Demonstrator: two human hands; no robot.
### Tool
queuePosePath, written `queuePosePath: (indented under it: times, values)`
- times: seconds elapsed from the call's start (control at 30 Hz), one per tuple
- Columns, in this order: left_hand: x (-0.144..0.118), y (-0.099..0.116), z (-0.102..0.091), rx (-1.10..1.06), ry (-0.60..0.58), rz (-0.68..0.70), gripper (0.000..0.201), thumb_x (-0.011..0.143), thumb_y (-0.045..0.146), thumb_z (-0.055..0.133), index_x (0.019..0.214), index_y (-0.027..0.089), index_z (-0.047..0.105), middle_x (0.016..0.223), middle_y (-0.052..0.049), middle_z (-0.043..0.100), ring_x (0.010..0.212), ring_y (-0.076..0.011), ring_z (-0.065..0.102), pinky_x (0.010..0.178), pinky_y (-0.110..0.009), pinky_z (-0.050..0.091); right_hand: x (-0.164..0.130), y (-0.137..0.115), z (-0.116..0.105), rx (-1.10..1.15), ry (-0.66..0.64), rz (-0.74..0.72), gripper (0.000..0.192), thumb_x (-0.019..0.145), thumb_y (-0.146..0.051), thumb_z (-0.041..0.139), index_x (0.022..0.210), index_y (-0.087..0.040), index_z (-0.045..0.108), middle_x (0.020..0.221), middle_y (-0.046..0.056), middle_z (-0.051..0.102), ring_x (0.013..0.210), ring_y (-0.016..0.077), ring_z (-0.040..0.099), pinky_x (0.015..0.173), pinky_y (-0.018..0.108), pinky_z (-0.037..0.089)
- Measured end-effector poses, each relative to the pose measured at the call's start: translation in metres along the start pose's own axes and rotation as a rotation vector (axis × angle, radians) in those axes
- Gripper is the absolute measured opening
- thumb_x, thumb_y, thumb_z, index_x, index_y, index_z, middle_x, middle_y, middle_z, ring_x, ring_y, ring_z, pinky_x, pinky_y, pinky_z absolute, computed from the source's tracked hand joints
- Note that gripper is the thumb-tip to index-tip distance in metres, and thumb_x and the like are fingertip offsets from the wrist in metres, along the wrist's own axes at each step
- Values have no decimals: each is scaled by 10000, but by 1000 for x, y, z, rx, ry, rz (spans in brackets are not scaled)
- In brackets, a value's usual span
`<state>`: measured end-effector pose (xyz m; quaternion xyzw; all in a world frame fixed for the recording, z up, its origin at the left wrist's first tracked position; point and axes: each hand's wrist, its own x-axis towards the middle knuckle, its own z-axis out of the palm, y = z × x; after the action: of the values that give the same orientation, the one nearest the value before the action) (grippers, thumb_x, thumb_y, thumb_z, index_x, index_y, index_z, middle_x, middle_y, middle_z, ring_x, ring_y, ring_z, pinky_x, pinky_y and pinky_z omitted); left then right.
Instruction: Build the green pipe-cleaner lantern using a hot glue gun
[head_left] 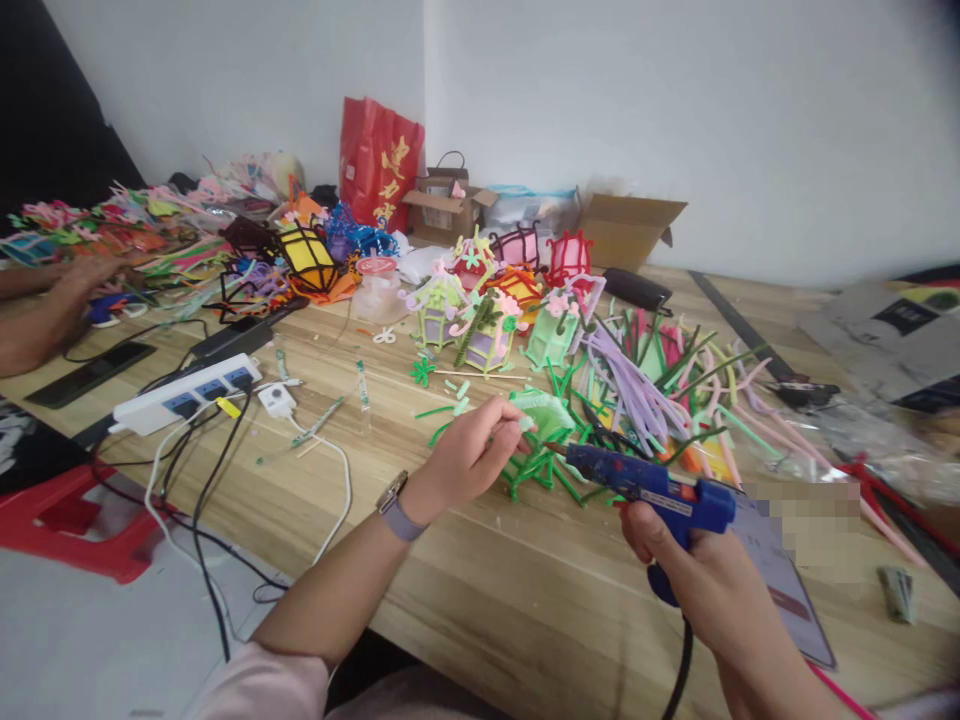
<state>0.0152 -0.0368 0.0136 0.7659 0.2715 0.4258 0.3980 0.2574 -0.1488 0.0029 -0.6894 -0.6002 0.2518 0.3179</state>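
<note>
My left hand (471,452), with a watch on its wrist, pinches a small light-green piece made of pipe cleaners (541,411) just above the wooden table (480,590). My right hand (694,565) grips a blue hot glue gun (651,485), whose nozzle points left, close to the green piece. Loose green pipe-cleaner bits (536,472) lie under both hands.
Small pipe-cleaner lanterns (487,335) and a heap of coloured pipe cleaners (660,385) lie behind my hands. A white power strip (184,392) with cables sits at the left, near another person's hands (52,300). Cardboard boxes (626,225) and a red bag (379,165) stand by the wall.
</note>
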Motion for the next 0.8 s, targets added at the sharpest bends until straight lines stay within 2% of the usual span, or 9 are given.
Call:
queuePosePath:
  times: [0.8]
  values:
    - [-1,1,0,7,3,29,255,979,343,400,989,168,585,814,-41,711,767,-156,690,741,-270,501,-3,-7,0,-35,36,-1,520,844,-646,478,536,-227,506,488,9,531,459,156,512,429,267,417]
